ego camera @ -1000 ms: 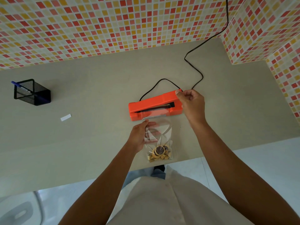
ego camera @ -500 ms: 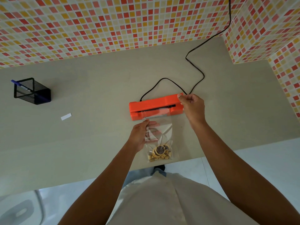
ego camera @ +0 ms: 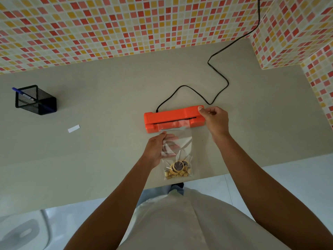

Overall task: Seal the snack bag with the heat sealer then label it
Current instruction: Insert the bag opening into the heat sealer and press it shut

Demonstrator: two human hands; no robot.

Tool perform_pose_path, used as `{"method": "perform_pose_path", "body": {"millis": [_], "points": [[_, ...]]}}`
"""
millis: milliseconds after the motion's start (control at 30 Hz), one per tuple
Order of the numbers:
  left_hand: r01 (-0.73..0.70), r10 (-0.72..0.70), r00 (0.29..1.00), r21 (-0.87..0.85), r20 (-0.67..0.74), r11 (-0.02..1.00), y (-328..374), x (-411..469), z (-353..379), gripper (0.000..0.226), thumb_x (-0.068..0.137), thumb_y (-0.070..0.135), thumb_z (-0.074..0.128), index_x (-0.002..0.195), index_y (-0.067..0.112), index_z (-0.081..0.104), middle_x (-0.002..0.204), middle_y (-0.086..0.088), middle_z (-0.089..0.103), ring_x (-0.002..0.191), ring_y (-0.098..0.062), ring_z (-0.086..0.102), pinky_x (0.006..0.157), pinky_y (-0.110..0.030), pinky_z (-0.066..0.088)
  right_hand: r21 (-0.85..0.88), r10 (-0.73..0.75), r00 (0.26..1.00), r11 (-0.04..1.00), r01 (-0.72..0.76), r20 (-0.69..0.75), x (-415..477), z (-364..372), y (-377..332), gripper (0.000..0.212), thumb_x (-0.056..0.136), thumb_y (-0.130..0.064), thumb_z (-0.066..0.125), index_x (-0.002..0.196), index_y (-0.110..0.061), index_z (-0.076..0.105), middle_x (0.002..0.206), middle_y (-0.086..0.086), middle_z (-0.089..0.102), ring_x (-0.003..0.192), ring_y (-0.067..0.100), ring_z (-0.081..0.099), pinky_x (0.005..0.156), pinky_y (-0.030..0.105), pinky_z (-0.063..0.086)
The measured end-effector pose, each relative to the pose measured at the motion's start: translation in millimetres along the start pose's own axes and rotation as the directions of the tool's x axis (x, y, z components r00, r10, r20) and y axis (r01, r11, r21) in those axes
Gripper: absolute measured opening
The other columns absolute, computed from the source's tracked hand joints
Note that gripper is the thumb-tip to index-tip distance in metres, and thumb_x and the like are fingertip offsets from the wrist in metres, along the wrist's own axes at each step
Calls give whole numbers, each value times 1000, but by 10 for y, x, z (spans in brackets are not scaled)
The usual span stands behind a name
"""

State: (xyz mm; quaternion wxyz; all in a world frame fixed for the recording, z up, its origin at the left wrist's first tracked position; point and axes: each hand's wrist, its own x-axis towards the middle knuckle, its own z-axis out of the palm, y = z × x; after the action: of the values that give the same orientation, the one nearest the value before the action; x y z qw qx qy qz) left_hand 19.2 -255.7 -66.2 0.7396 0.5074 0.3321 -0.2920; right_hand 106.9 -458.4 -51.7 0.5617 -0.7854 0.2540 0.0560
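Observation:
An orange heat sealer [ego camera: 167,117] lies across the middle of the beige table [ego camera: 108,98]. A clear snack bag [ego camera: 178,154] with biscuits and small pieces at its bottom lies in front of it, its open top tucked into the sealer's slot. My left hand [ego camera: 158,148] holds the bag's left side, fingers under the plastic and thumb on top. My right hand [ego camera: 214,120] grips the sealer's right end, thumb on its top.
A black cord [ego camera: 216,76] runs from the sealer to the back wall. A small white label [ego camera: 73,128] lies to the left. A black mesh pen holder [ego camera: 36,100] with a blue pen stands far left. The table's front edge is just below the bag.
The sealer's lid has come down under my right hand, narrowing the slot onto the bag's top. My left hand has stayed on the bag.

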Motion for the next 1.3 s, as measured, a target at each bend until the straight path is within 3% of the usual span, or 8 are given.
{"method": "perform_pose_path", "body": {"millis": [300, 700, 933, 1300], "points": [[1, -1, 1000, -16, 1, 1000, -19, 20, -8, 40, 104, 35, 42, 116, 8, 68, 114, -5, 74, 100, -32, 71, 68, -42, 58, 91, 88, 995, 992, -93, 52, -6, -3, -53, 28, 83, -31, 79, 73, -14, 60, 65, -5, 54, 50, 4, 46, 46, 16, 37], [-3, 2, 1000, -11, -14, 1000, -17, 41, -4, 39, 104, 35, 42, 115, 8, 68, 113, -4, 74, 108, -36, 68, 69, -42, 58, 114, 73, 996, 990, -78, 50, -27, 17, -68, 21, 85, -28, 78, 73, -16, 65, 63, -5, 56, 43, -1, 44, 44, 14, 35], [-4, 4, 1000, -19, -13, 1000, -18, 41, -2, 39, 104, 34, 42, 115, 8, 68, 114, -5, 74, 105, -33, 69, 68, -41, 59, 100, 55, 998, 993, -58, 32, -33, 20, -70, 19, 84, -28, 79, 76, -15, 67, 66, -4, 59, 51, 2, 50, 48, 15, 39], [-30, 30, 999, -2, -15, 1000, -56, 85, -19, 39, 104, 36, 43, 110, 11, 72, 112, -4, 74, 118, -40, 61, 70, -44, 58, 107, 52, 999, 993, -53, 11, -47, 15, -50, 19, 82, -29, 80, 81, -12, 72, 73, -1, 67, 63, 7, 60, 61, 20, 48]]}}
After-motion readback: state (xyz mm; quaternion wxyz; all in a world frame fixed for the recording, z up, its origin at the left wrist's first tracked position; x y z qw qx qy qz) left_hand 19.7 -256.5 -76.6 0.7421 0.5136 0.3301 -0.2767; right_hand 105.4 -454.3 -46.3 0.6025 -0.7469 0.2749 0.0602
